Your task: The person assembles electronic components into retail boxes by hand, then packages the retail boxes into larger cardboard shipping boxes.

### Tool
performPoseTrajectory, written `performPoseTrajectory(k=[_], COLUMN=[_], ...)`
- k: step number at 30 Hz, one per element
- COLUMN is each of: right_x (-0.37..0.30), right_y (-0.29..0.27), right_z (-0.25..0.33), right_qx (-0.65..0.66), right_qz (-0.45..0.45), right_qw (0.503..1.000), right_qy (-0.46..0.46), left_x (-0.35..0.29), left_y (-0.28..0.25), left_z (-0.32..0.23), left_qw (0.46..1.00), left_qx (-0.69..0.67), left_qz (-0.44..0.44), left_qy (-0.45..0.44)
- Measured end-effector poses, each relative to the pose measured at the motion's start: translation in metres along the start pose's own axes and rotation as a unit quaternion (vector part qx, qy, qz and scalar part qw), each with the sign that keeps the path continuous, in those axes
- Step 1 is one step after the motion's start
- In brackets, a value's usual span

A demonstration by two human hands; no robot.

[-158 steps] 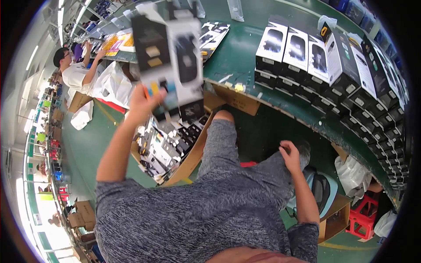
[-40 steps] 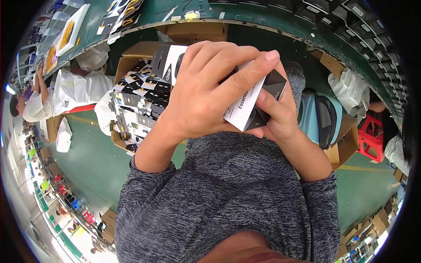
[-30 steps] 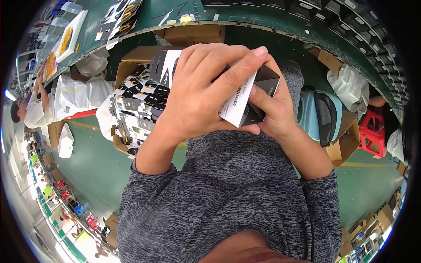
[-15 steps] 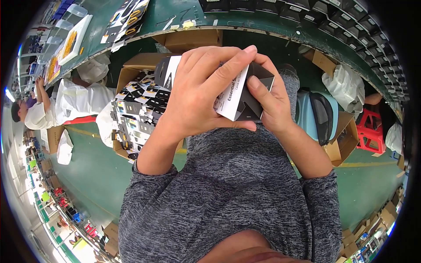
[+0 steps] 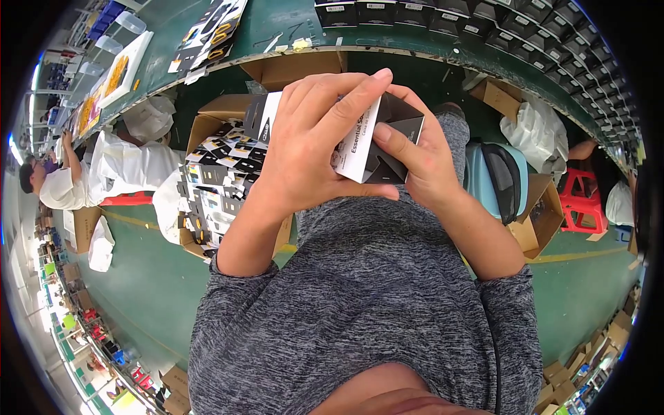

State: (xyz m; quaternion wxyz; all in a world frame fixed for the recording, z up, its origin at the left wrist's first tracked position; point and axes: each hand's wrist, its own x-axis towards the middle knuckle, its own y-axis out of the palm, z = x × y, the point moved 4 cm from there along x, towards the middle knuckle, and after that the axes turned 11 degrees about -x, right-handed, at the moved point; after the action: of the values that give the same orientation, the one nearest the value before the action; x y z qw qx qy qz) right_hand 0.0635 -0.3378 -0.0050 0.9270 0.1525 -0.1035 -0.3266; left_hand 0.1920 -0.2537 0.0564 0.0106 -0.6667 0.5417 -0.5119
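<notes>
Both my left hand (image 5: 311, 149) and right hand (image 5: 422, 162) pinch the black-and-white carton (image 5: 370, 142); pressing harder could crease its open flap.

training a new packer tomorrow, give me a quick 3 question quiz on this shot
1. True or false: only the left hand touches the black and white carton.
2. What fills the open cardboard box to the person's left?
A. flat printed cartons
B. bottles
C. cables
3. What colour is the workbench?

Key:
1. False, the right hand grips it too.
2. A.
3. Green.
</notes>
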Motion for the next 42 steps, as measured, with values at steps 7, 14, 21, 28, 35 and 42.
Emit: performPoseTrajectory(k=[7,14,21,28,35,42], right_x=[0.004,0.015,0.029,0.049,0.065,0.033], right_y=[-0.005,-0.014,-0.02,-0.007,-0.124,-0.255], right_z=[0.004,-0.009,-0.02,-0.009,-0.049,-0.18], right_qx=[-0.058,0.239,0.069,-0.232,-0.549,-0.73], right_qz=[0.026,0.029,0.138,0.176,0.132,0.066], right_qw=[0.998,0.967,0.987,0.936,0.801,0.677], right_qy=[-0.015,0.087,0.033,-0.197,-0.201,-0.063], left_x=[0.002,0.013,-0.036,-0.065,0.129,0.3], left_y=[0.001,-0.002,-0.004,0.003,-0.053,-0.032], left_z=[0.001,0.008,0.005,0.034,0.104,0.221], left_qw=[1.0,0.998,0.998,0.823,0.93,0.947], left_qx=[0.006,-0.028,-0.031,-0.304,-0.23,0.196], left_qz=[0.005,0.032,0.017,-0.364,-0.151,0.113], left_qy=[-0.001,0.039,-0.054,-0.313,-0.244,-0.226])
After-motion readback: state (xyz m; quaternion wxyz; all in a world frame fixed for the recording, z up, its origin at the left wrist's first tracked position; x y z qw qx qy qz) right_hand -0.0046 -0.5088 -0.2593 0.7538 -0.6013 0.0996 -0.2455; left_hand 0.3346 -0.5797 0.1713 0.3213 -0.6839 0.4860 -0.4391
